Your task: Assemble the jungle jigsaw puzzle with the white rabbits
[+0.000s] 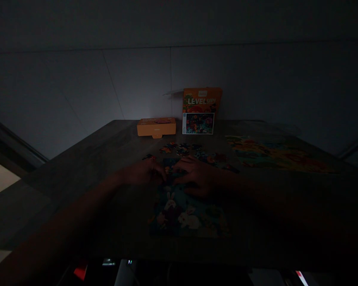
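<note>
A partly assembled jigsaw puzzle (179, 214) with white rabbits on a blue-green ground lies flat in front of me. At its upper left edge is my left hand (145, 171), its fingers bent down and drawn together; in the dim light I cannot make out what is between them. My right hand (198, 176) rests over the upper right part of the puzzle, thumb and fingers apart, covering some of the picture. Just beyond both hands lie several loose puzzle pieces (183, 149).
An orange box (156, 128) lies at the back of the table (86, 159). Beside it, an upright orange box marked LEVEL UP (202, 99) stands by the wall, with a picture card (198, 123) in front. A colourful sheet (280, 155) lies at the right.
</note>
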A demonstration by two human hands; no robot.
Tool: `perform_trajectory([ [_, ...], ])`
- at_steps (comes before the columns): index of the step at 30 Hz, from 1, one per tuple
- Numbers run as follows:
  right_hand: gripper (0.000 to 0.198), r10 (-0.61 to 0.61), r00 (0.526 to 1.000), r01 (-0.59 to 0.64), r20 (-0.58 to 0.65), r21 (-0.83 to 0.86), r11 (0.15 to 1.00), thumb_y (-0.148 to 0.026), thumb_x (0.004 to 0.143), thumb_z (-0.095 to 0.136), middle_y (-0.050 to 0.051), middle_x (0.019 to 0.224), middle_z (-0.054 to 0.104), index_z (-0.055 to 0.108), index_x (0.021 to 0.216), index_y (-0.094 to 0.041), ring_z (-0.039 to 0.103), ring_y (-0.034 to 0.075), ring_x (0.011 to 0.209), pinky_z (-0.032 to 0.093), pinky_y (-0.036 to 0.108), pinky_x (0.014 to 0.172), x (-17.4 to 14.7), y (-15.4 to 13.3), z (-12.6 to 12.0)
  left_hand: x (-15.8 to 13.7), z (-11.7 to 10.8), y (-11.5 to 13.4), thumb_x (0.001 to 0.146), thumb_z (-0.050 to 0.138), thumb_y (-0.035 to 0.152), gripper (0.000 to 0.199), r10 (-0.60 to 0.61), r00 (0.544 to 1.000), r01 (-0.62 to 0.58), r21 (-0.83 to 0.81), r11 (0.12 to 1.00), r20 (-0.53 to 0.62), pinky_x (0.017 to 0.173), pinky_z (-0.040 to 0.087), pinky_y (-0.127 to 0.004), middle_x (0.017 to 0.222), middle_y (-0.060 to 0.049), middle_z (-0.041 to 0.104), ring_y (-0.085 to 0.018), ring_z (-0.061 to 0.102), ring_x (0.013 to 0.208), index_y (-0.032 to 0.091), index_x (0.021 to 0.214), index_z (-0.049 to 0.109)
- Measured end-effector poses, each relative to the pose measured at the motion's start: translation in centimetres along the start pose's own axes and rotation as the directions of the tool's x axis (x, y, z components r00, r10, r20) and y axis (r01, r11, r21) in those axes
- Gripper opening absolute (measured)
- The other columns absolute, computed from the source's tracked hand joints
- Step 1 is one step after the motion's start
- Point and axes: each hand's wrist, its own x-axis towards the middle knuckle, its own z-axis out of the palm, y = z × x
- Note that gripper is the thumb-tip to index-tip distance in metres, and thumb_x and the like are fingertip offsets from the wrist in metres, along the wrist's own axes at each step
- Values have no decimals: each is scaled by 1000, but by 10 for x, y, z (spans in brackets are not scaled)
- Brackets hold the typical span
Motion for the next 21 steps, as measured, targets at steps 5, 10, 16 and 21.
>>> perform_trajectory([
  [5, 34, -7, 1000, 8, -27, 19, 1000, -30, 81, 63, 15, 118, 56, 72, 112, -20, 52, 28, 105, 37, 51, 97, -2, 3, 2, -2, -4, 1, 86, 61, 19, 18, -7, 1000, 7, -25, 1000, 6, 81, 51, -25, 99, -3, 75, -17, 68, 88, 20, 96, 76],
  [10, 32, -14, 999, 14, -39, -2, 1000, -30, 80, 65, 14, 113, 56, 72, 111, -22, 52, 27, 102, 38, 51, 95, -2, 3, 2, -2, -6, -1, 85, 64, 23, 16, -19, 1000, 19, -26, 999, -4, 80, 51, -25, 95, -4, 76, -18, 68, 86, 19, 93, 77],
  [16, 30, -22, 998, 22, -52, -11, 1000, -30, 83, 64, 14, 115, 56, 72, 110, -21, 51, 27, 104, 37, 50, 97, -2, 2, 1, -2, -4, -7, 84, 65, 22, 13, 5, 1000, -5, -36, 999, -8, 77, 51, -25, 90, -4, 75, -17, 68, 82, 19, 88, 77],
  [21, 30, -27, 998, 27, -49, -1, 1000, -32, 85, 61, 13, 110, 57, 73, 111, -24, 52, 27, 101, 38, 51, 95, -4, 3, 2, -2, -7, -10, 85, 62, 21, 15, 11, 1000, -11, -10, 1000, -14, 79, 51, -26, 91, -5, 75, -18, 68, 84, 18, 87, 76],
])
